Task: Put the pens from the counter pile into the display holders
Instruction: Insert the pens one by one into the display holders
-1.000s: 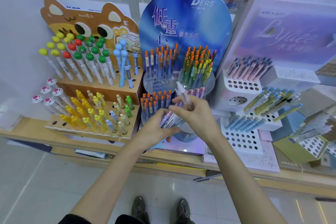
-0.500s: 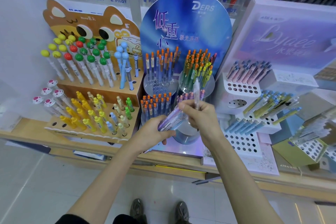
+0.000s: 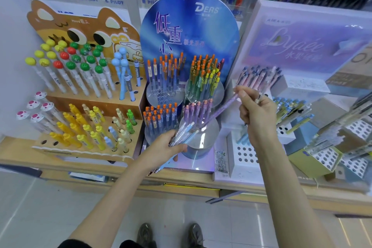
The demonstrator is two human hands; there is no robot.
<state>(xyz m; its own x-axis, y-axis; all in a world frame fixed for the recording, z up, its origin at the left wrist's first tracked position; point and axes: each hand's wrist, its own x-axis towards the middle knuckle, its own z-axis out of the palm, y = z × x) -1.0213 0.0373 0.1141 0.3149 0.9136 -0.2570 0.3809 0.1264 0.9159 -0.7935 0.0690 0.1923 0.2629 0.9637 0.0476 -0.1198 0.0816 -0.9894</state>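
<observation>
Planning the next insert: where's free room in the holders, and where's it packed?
Free: front holes of the upper-left clear holder; front of the lower-right clear holder, before the purple pens; white perforated block under the right hand. Packed: upper-right holder of green-yellow pens, lower-left holder.

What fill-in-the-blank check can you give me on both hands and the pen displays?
1. The left hand grips a bundle of translucent pastel pens in front of a clear round holder of blue pens with ___ caps.
2. Of the left hand and right hand, the ___ one pinches the slim purple pen.
3. The tall blue arched display card reads ___ at its top.
Missing: orange; right; DERS.
</observation>
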